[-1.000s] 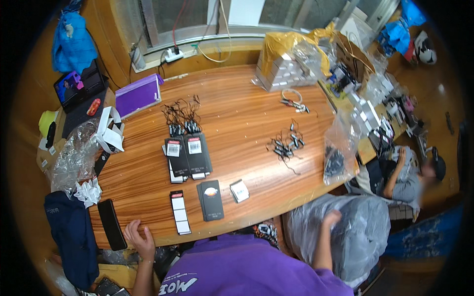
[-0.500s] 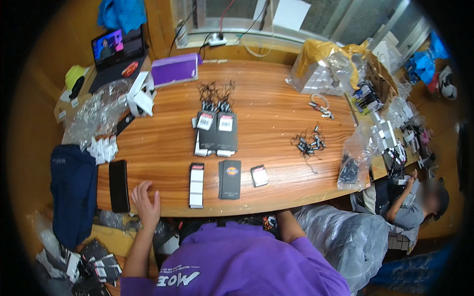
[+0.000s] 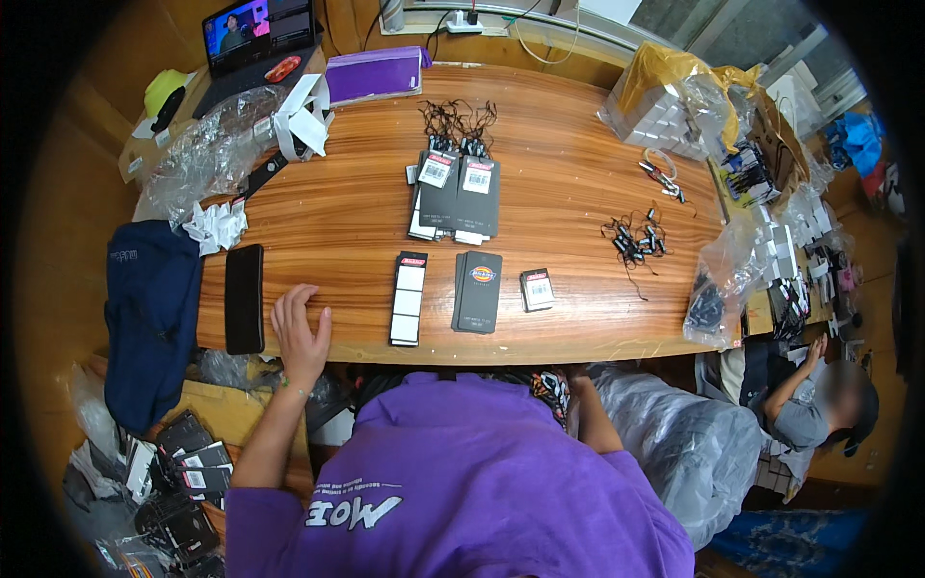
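Observation:
My left hand [image 3: 301, 332] rests on the table's near edge with fingers spread, holding nothing. Just left of it lies a black smartphone [image 3: 245, 299]. My right hand [image 3: 579, 381] is down by my lap beneath the table edge, its fingers hidden. In front of me are a narrow stack of black-and-white label strips [image 3: 408, 301], a pile of dark grey hang tags [image 3: 477, 294] and a small stack of white stickers [image 3: 539, 290]. Behind them sits a bundle of grey tags [image 3: 461, 200] with barcode stickers and black strings [image 3: 460, 123].
Loose black string fasteners [image 3: 636, 239] lie at right, near a clear plastic bag [image 3: 715, 289]. A box of white cartons [image 3: 660, 116] stands far right. A purple folder [image 3: 374, 75] and laptop [image 3: 255, 43] are far left. Another person [image 3: 809, 405] sits at right.
My view has tilted down and shifted, so the table sits higher and further right in it. My left hand stays by the phone; the tag stacks have not moved.

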`<state>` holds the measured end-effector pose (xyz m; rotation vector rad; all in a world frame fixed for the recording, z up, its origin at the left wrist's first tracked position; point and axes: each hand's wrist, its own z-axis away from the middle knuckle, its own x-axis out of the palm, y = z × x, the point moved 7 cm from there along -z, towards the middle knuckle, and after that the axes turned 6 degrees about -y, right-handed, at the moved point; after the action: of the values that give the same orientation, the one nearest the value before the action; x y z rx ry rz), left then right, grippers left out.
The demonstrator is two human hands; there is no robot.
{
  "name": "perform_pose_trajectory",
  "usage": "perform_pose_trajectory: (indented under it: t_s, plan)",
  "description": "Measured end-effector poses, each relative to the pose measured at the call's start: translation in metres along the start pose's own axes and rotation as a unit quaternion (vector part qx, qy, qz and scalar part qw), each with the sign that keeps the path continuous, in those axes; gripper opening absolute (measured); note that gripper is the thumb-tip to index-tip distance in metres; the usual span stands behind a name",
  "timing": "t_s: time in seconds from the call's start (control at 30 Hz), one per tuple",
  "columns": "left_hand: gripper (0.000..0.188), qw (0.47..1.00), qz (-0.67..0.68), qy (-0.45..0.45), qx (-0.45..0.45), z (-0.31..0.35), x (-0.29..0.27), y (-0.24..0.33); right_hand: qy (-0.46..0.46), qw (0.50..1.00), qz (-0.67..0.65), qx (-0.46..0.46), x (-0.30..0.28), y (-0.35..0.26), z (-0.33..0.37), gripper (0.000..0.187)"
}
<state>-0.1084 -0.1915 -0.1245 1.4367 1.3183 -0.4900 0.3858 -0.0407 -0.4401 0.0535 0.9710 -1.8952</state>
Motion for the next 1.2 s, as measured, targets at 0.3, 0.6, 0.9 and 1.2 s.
perform_pose_trajectory:
  t_s: [0.3,0.6,0.9,1.2]
  plan:
    - [0.026,0.981,0.042,-0.084,0.168,-0.026,-0.022,0.073,-0.03,0.934,0.354,0.048,-0.038,-0.098,0.135,0.051]
    - [0.046,0.946,0.017,-0.222,0.237,-0.083,0.059,0.167,0.1,0.945,0.091,-0.298,-0.071,-0.33,0.199,0.024]
    - [0.063,0.933,-0.045,-0.273,0.229,-0.088,0.095,0.173,0.274,0.881,0.093,-0.376,-0.072,-0.322,0.128,0.033]
    - [0.067,0.933,-0.004,-0.244,0.265,-0.088,0.087,0.184,0.283,0.874,0.11,-0.378,-0.073,-0.324,0.129,0.031]
